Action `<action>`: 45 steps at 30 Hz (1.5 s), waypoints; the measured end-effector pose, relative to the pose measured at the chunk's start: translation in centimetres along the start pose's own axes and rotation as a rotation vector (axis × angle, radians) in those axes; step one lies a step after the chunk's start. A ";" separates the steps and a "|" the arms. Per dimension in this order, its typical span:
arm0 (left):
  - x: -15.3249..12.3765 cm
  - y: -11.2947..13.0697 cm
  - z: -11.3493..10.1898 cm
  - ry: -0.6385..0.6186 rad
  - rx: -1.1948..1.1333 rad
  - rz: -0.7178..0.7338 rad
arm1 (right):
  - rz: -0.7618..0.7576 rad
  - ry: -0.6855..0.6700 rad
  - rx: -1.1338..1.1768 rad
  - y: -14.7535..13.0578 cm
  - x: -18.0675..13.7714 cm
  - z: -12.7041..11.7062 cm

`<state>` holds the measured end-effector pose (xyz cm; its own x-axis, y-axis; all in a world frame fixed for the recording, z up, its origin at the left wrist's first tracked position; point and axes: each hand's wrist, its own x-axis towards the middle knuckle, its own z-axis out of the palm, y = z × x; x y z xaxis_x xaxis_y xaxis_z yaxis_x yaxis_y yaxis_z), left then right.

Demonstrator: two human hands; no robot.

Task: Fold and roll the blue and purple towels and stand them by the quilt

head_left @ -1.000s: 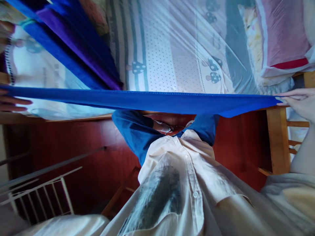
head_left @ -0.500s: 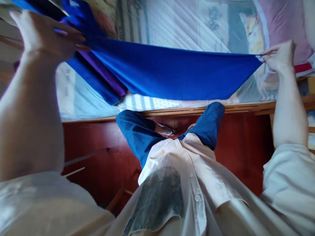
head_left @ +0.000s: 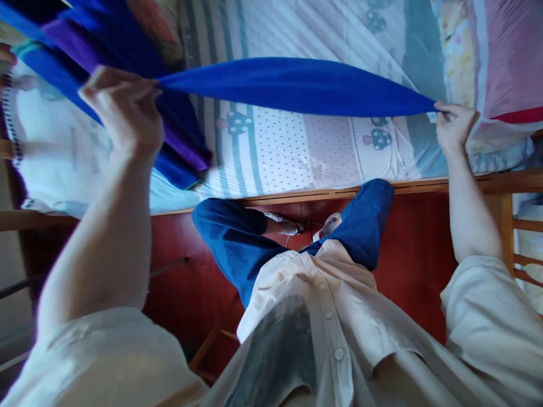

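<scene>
A bright blue cloth [head_left: 297, 85] is stretched between my two hands above the bed, narrow at both ends and wider in the middle. My left hand [head_left: 127, 104] pinches its left end with curled fingers. At the other end my right hand [head_left: 456, 124] grips a corner, where a small white label [head_left: 431, 117] shows. Folded blue cloth with a purple cloth [head_left: 182, 144] among it lies on the bed, partly behind my left hand. Whether the held cloth joins that pile, I cannot tell.
The bed's sheet [head_left: 280, 147] has stripes, dots and mushrooms. Its wooden edge [head_left: 292, 195] runs before my knees. A pink pillow [head_left: 515, 62] lies at the right, a white pillow [head_left: 63, 141] at the left. Wooden slats [head_left: 526, 224] stand at the lower right.
The cloth, which hung down as a broad sheet, is now raised and drawn into a narrow band. Both hands have come inward in view, the left one also lower.
</scene>
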<state>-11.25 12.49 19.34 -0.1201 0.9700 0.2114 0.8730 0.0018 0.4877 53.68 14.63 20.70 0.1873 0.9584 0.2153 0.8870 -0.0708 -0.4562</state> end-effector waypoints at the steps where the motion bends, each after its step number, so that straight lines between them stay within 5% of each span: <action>1: -0.7 0.1 1.0 -0.035 0.043 -0.005 | 0.007 -0.038 0.005 0.9 -0.6 1.3; 8: -5.4 -0.8 9.3 -0.309 0.142 -0.110 | 0.040 -0.293 0.034 7.7 -5.3 9.6; 15: -8.4 -1.9 15.2 -0.533 0.219 -0.195 | 0.152 -0.447 -0.033 11.3 -8.8 14.5; 20: -8.8 -2.7 16.2 -0.569 0.318 -0.107 | 0.139 -0.415 0.014 12.6 -8.9 15.3; 27: -10.7 -4.5 13.8 -0.660 0.387 -0.114 | 0.166 -0.441 0.081 12.7 -10.7 13.0; 32: -12.3 -3.6 13.3 -0.653 0.350 -0.142 | 0.158 -0.527 0.019 11.7 -11.1 12.1; 37: -11.6 1.6 16.4 -0.440 0.134 -0.039 | 0.211 -0.650 -0.195 9.2 -9.5 11.9; 41: -11.4 7.6 22.4 -0.390 -0.071 -0.064 | 0.103 -0.610 -0.113 2.6 -9.2 15.1; 45: -12.4 11.2 26.4 -0.419 -0.139 -0.195 | -0.115 -0.562 0.183 -7.5 -10.8 22.0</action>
<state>12.51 6.91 -0.17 -0.0491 0.9693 -0.2407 0.7783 0.1882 0.5991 35.69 10.90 2.82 -0.2017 0.9598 -0.1951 0.7922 0.0428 -0.6088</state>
